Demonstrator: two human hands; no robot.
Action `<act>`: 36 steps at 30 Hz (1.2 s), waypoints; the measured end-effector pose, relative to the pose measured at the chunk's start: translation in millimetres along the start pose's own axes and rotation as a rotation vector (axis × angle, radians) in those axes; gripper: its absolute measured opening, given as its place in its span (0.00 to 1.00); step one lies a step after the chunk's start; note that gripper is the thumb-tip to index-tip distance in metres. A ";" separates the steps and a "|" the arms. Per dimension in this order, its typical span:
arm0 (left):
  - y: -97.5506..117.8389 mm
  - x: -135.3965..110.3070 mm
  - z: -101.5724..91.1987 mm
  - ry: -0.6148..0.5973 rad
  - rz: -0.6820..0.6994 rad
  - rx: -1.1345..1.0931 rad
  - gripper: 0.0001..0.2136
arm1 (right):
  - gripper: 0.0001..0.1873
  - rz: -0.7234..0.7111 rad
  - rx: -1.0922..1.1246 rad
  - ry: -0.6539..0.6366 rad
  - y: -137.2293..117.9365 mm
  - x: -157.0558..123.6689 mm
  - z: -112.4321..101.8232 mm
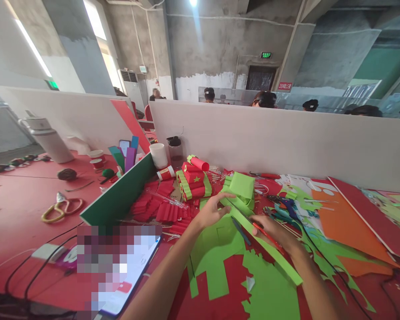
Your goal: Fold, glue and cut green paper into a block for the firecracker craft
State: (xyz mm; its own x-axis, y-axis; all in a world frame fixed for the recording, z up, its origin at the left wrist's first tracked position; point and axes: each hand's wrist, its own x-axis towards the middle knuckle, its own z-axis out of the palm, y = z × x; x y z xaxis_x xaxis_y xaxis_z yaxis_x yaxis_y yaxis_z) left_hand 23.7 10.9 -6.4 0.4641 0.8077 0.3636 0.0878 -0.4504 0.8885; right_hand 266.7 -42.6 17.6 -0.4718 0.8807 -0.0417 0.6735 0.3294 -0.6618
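A long green paper strip [276,258] runs slantwise between my hands. My left hand [213,211] has its fingers closed on the strip's far end. In my right hand [270,231] is a pair of scissors with red handles [265,233], its blades lying along the strip toward my left fingers. Whether the blades are parted is hard to make out. Beneath the hands are cut green paper sheets [216,249] and a dark blue pen-like tool [240,231]. Just beyond my left fingers sits a folded green paper block [242,184].
A red and green paper model [195,180] stands behind folded red pieces [170,212]. A lit phone [133,271] lies front left, beside a green board [120,189]. Pliers [282,202], orange sheets [346,222] and green scraps crowd the right. A white partition [270,138] borders the back.
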 end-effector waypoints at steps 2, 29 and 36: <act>-2.2 -0.3 0.6 -0.004 0.013 -0.012 0.19 | 0.22 -0.008 0.017 -0.010 -6.1 -2.2 0.1; -1.2 -0.2 -0.6 0.013 0.002 -0.020 0.20 | 0.28 0.154 0.124 -0.019 4.7 4.6 5.6; -1.5 1.7 -10.8 0.107 -0.026 0.057 0.15 | 0.23 0.188 0.107 -0.040 15.8 0.7 5.5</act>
State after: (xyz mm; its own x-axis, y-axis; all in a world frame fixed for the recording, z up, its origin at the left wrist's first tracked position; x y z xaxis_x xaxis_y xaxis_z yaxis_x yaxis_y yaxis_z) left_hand 14.8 17.0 -4.0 0.3642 0.8541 0.3715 0.1497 -0.4473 0.8817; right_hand 273.9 -38.7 3.0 -0.3668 0.9085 -0.2000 0.6887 0.1207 -0.7149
